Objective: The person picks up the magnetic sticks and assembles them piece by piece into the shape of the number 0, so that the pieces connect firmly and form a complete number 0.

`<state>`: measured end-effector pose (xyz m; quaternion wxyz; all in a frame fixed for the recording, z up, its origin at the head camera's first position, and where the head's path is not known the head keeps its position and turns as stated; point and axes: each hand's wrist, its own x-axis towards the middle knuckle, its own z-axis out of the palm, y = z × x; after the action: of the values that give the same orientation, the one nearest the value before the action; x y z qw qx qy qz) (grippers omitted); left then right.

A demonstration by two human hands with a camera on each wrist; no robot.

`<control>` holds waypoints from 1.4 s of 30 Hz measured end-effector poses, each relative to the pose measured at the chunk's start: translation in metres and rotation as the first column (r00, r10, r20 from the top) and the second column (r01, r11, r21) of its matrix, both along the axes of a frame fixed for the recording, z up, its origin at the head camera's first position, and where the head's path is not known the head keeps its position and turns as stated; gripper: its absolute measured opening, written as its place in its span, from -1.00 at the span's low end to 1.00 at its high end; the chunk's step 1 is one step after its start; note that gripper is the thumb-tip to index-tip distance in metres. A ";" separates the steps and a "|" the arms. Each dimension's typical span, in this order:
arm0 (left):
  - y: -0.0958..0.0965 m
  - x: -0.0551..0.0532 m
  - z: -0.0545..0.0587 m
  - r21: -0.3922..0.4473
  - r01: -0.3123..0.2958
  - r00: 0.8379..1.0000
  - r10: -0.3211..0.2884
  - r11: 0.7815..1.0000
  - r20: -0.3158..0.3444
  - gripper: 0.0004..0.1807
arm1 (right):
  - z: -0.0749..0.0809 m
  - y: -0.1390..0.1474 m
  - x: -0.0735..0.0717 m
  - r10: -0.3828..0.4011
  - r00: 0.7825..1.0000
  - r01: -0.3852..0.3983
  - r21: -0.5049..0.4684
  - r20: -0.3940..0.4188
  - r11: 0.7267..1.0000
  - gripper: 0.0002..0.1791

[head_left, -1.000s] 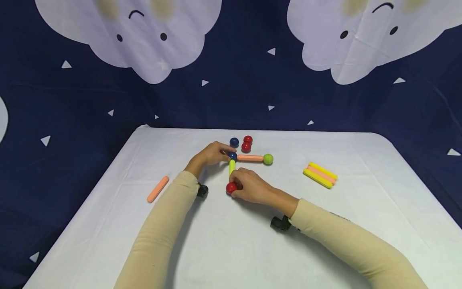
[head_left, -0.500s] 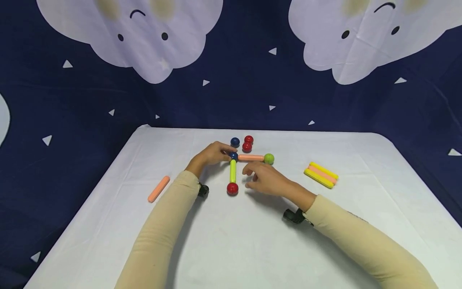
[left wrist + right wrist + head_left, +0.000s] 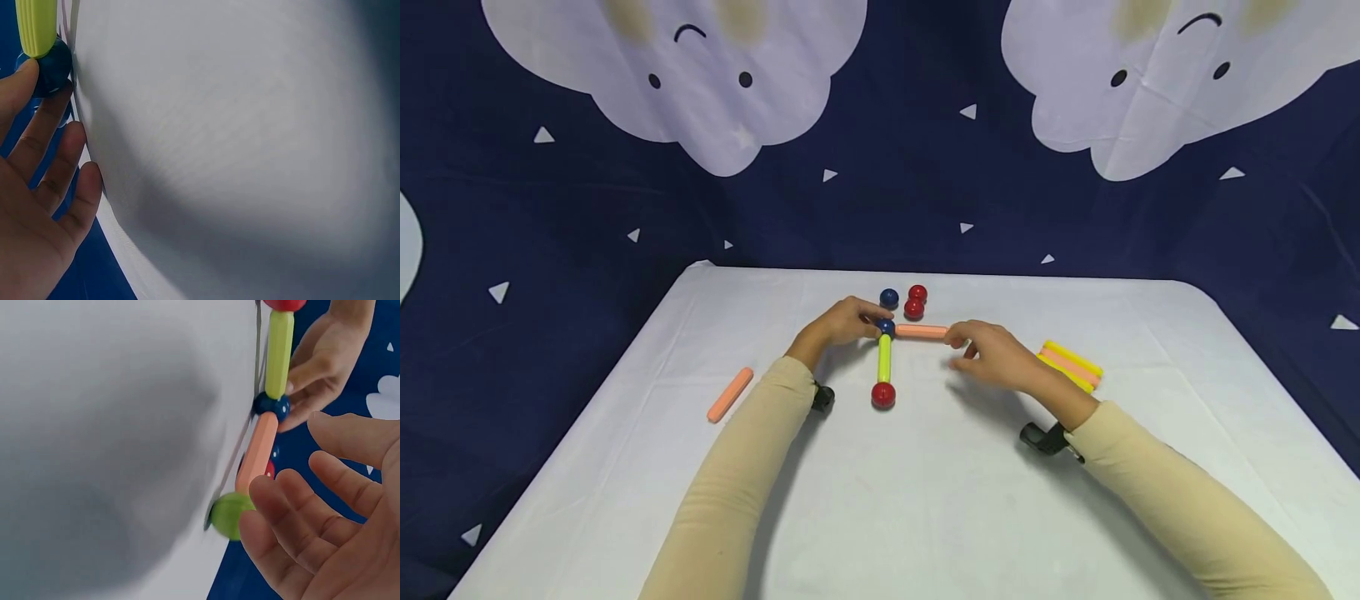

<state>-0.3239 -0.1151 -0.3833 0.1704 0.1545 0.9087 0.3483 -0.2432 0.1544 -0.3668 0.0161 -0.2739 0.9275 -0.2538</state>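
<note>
My left hand (image 3: 844,321) pinches a blue ball (image 3: 886,327) between thumb and index finger, the other fingers spread out in the left wrist view. A yellow-green stick (image 3: 884,360) joins that ball to a red ball (image 3: 883,395) nearer me. From the same blue ball an orange stick (image 3: 921,332) runs right to a green ball (image 3: 230,515), which my right hand hides in the head view. My right hand (image 3: 996,357) hovers by the green ball with loosely bent fingers and holds nothing; whether a fingertip touches the ball I cannot tell.
Behind the joined pieces lie a loose blue ball (image 3: 889,298) and two red balls (image 3: 914,302). A lone orange stick (image 3: 730,395) lies left of my left forearm. Yellow and orange sticks (image 3: 1072,365) lie side by side at right, partly behind my right hand.
My right hand has let go of the red ball at the near end and moved right and away from me to the green ball. The left hand stays on the blue ball.
</note>
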 end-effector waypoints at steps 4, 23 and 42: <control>0.001 0.001 -0.001 -0.001 -0.004 1.000 0.004 1.000 0.005 -0.55 | -0.002 0.009 0.001 -0.016 1.000 0.016 -0.007 0.020 1.000 -0.64; -0.001 0.001 -0.002 -0.019 0.011 1.000 -0.011 1.000 -0.029 -0.54 | -0.007 0.077 0.015 -0.102 0.994 0.099 0.046 0.047 0.994 -0.64; 0.001 0.002 -0.001 -0.011 -0.002 1.000 0.002 1.000 -0.013 -0.54 | -0.012 0.085 0.018 -0.104 0.994 0.103 0.040 0.040 0.994 -0.66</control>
<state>-0.3218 -0.1142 -0.3840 0.1650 0.1551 0.9119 0.3424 -0.2255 0.2391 -0.3792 0.0275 -0.2196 0.9446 -0.2425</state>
